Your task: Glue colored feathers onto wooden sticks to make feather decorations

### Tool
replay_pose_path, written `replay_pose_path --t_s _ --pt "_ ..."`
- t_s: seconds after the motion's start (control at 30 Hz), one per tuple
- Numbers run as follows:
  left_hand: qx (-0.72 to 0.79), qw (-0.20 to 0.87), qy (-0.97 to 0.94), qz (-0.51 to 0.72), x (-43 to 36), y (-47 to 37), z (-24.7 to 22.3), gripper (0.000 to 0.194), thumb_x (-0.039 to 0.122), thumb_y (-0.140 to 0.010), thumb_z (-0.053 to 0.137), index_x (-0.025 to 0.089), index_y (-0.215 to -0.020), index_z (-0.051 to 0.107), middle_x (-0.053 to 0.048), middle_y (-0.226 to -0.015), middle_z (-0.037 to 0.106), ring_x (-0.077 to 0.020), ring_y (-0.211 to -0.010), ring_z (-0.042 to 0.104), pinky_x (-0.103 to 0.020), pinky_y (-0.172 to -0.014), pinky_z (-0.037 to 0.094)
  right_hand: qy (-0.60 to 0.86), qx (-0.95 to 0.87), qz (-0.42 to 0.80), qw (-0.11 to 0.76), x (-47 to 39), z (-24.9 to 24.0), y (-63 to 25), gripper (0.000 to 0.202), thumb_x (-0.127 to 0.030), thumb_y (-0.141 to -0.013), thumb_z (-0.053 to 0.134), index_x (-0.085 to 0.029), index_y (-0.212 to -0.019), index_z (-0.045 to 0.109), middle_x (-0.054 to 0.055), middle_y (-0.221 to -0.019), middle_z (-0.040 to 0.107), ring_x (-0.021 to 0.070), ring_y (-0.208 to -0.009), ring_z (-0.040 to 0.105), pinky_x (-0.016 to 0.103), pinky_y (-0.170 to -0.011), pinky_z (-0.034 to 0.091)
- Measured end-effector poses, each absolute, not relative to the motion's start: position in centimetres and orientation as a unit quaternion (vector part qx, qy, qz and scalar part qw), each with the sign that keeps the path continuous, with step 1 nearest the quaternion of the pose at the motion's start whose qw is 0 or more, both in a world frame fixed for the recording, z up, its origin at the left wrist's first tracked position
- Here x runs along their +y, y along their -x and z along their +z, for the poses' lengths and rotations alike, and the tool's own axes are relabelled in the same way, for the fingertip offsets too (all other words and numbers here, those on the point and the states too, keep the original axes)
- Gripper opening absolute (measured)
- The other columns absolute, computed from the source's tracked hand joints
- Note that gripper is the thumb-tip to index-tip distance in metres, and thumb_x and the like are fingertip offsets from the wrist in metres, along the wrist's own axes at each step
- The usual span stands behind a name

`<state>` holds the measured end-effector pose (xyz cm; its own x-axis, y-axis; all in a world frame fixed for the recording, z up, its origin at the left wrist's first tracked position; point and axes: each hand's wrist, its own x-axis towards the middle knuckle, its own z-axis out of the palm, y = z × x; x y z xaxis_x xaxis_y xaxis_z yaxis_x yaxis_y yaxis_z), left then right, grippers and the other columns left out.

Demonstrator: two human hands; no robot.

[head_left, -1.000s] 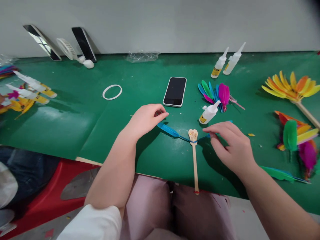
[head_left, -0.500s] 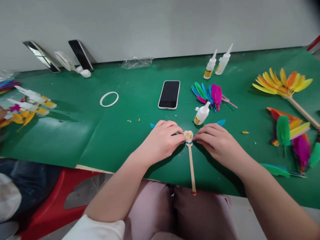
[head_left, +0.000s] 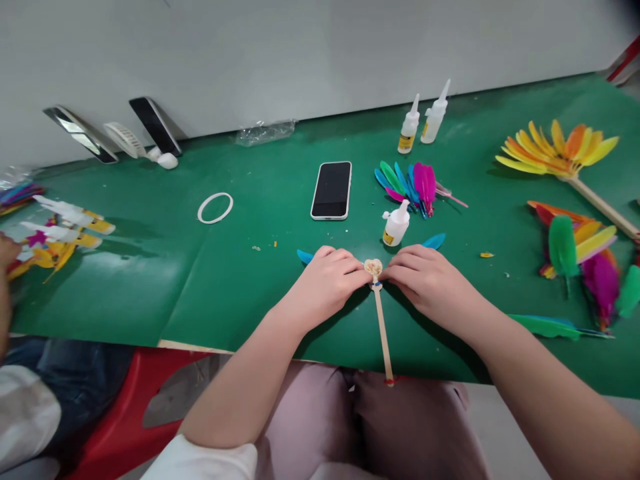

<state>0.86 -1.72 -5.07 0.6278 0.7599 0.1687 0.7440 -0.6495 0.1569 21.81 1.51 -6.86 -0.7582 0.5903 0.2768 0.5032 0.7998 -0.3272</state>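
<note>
A thin wooden fan stick (head_left: 383, 330) lies upright in front of me, its lower end reaching past the table edge with a red thread there. Its heart-shaped head (head_left: 373, 267) is coated with something yellowish and lumpy, probably glue. My left hand (head_left: 330, 283) pinches a blue feather (head_left: 304, 257) against the left side of the head; most of the feather is under the hand. On the opposite side, my right hand (head_left: 425, 280) grips another blue feather (head_left: 434, 241), its tip showing beyond the fingers. A bit of blue shows just under the head, between both sets of fingertips.
Just beyond my hands stands an open glue bottle (head_left: 396, 224), with a phone (head_left: 332, 191) and loose feathers (head_left: 407, 187) behind. Two more bottles (head_left: 417, 127) stand farther back. A yellow feather fan (head_left: 563, 153) and a feather pile (head_left: 583, 253) lie right. At left is a co-worker's hand (head_left: 7, 252).
The view has tilted slightly. My fingertips have drawn closer to the stick's head from both sides, covering more of the blue quills. The stick stays in place.
</note>
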Motion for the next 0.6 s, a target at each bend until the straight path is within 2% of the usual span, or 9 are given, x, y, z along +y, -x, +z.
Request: replay_pose_path --t_s 0.3,0.6 --pt "0.398 0.038 -0.910 0.113 -1.49 -0.87 -5.38 0.019 0.014 -0.090 0.042 0.021 -0.092 0.060 0.001 -0.087 0.064 -0.0131 -0.081 0.054 -0.030 -0.074 0.034 0.286 -0.932 0.103 0.198 1.43 -6.98 -21.76 0.024 -0.009 -0.085 0.044 -0.019 -0.091 0.065 0.006 -0.086 0.064 0.0180 -0.089 0.052 0.032 -0.077 0.040" --pt "0.394 0.052 -0.911 0.108 -1.47 -0.77 -5.36 0.024 0.009 -0.088 0.041 0.020 -0.092 0.062 -0.001 -0.087 0.063 -0.0140 -0.082 0.055 -0.029 -0.072 0.037 0.278 -0.935 0.087 0.205 1.47 -6.95 -21.68 0.027 -0.006 -0.083 0.043 -0.019 -0.090 0.066 0.005 -0.084 0.064 0.0179 -0.084 0.051 0.032 -0.073 0.039"
